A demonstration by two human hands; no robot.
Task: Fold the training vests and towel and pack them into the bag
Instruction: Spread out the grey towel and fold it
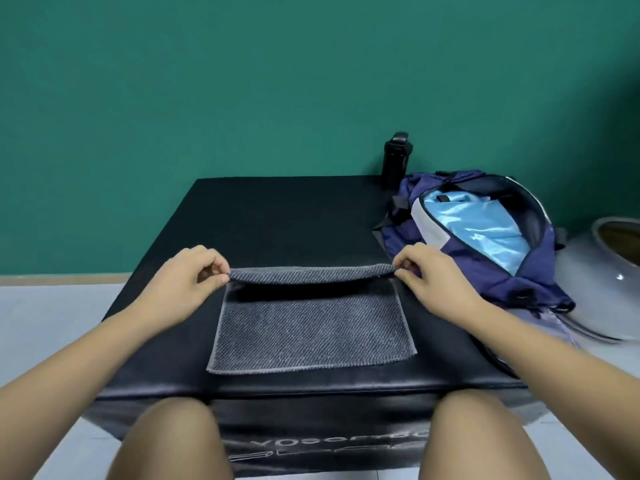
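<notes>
Now L hand (188, 277), R hand (431, 277) grips clamped on towel (311, 336) far corners, edge raised

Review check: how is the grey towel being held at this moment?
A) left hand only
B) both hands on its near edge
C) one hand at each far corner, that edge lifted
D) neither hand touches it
C: the left hand and right hand each pinch a far corner of the towel, raising that edge off the black mat.

Black bottle (396, 161), black mat (277, 220), green wall (242, 81)
</notes>
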